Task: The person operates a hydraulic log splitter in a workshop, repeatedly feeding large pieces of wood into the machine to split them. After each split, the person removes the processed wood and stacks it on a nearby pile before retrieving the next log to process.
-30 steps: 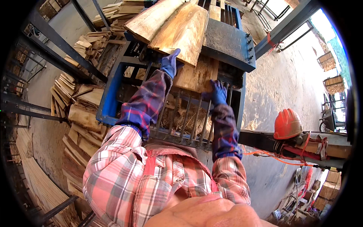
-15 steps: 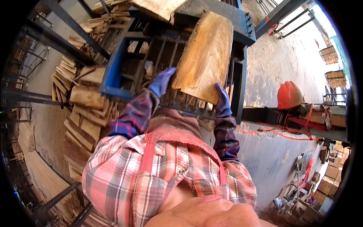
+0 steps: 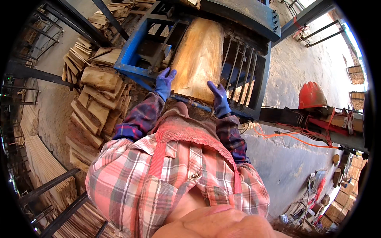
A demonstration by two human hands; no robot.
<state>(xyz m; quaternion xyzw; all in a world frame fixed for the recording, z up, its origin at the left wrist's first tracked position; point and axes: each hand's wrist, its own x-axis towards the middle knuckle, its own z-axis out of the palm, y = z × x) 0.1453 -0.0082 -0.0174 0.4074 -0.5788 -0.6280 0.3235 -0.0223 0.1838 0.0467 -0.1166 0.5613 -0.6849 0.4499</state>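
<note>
A long wooden slab point(image 3: 198, 59) with rough, bark-like edges lies lengthwise over the bars of a blue metal machine frame point(image 3: 126, 67). My left hand point(image 3: 164, 84), in a purple-blue glove, grips the near left corner, with thumb and fingers at its edge. At the near right corner, my right hand point(image 3: 219, 99), gloved alike, holds the slab with its thumb on the upper face. Its other fingers are partly hidden. The slab's far end reaches up to the machine's dark crosswise housing point(image 3: 242, 18).
Stacked rough slabs point(image 3: 97, 107) stand on the left beside dark metal bars point(image 3: 29, 74). To the right, a red hard hat point(image 3: 312, 95) rests on a dark beam point(image 3: 285, 119), with an orange cord point(image 3: 274, 135) hanging near it. Long thin boards point(image 3: 47, 162) lie at the lower left.
The slab has moved left and straightened, now lying along the bars. Both hands have shifted left with it, and the left hand has come to its near corner. The view has shifted slightly.
</note>
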